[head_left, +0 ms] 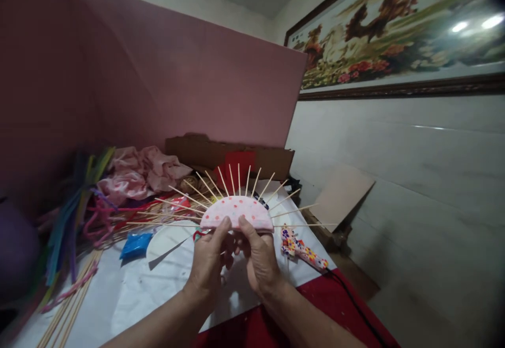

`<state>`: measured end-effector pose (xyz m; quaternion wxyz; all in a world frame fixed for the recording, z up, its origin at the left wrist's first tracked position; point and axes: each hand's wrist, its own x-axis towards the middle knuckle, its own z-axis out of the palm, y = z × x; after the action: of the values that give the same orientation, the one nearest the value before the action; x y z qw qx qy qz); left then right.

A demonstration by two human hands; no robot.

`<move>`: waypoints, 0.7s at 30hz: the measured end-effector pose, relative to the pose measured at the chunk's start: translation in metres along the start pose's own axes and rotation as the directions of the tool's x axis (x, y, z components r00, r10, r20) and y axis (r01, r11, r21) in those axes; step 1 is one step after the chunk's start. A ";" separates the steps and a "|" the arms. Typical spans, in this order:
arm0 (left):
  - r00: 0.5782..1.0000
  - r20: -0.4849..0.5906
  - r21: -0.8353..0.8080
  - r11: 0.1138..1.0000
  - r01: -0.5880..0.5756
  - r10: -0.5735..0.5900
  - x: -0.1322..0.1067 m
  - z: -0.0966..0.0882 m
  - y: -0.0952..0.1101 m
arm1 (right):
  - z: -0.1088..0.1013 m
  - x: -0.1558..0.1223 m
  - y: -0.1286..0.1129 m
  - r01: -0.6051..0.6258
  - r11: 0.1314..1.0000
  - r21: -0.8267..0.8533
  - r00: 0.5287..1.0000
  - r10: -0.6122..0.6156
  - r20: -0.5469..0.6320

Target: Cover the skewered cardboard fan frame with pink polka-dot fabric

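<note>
Between my two hands is a half-circle piece covered in pink fabric with red dots (pixel 236 210), held up over the table. Thin wooden sticks (pixel 232 179) fan out from its curved edge like rays. My left hand (pixel 213 248) pinches the lower straight edge left of the middle, thumb on the front. My right hand (pixel 258 253) grips the same edge just to the right, its thumb also on the front. Most fingers are behind or below the piece and partly hidden. A glue gun with a flower pattern (pixel 302 250) lies on the table right of my right hand.
A white half-round sheet (pixel 165 242) and a blue packet (pixel 135 245) lie at left. Crumpled pink fabric (pixel 142 171), fuzzy pipe cleaners (pixel 67 232) and loose sticks (pixel 73 300) crowd the left side. Cardboard (pixel 268 161) stands at the back. The glue gun's black cord (pixel 355 306) trails right.
</note>
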<state>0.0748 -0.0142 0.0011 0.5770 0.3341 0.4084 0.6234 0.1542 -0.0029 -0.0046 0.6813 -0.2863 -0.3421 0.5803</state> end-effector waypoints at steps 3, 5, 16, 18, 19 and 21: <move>1.000 -0.012 -0.108 0.994 0.026 -0.028 0.004 0.016 0.015 | -0.001 0.005 -0.008 0.064 0.996 -0.067 0.991 -0.056 0.119; 0.998 -0.020 -0.174 0.983 0.055 -0.060 0.007 0.025 0.025 | -0.002 0.008 -0.013 0.101 0.993 -0.068 0.982 -0.088 0.168; 0.989 -0.074 -0.147 0.982 0.116 -0.128 0.017 0.039 0.043 | -0.008 0.015 -0.014 0.280 0.938 -0.203 0.958 -0.258 0.126; 0.990 -0.069 -0.139 0.984 0.115 -0.125 0.019 0.037 0.042 | -0.007 0.015 -0.014 0.297 0.933 -0.204 0.951 -0.271 0.147; 0.990 -0.067 -0.134 0.984 0.114 -0.123 0.019 0.037 0.042 | -0.007 0.014 -0.014 0.296 0.935 -0.196 0.951 -0.270 0.151; 0.991 -0.069 -0.123 0.987 0.106 -0.115 0.021 0.035 0.041 | -0.006 0.013 -0.015 0.284 0.941 -0.184 0.954 -0.259 0.147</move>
<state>0.0852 0.0109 0.0523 0.6137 0.2520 0.4097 0.6261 0.1690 0.0075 0.0054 0.7002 -0.2688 -0.4765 0.4587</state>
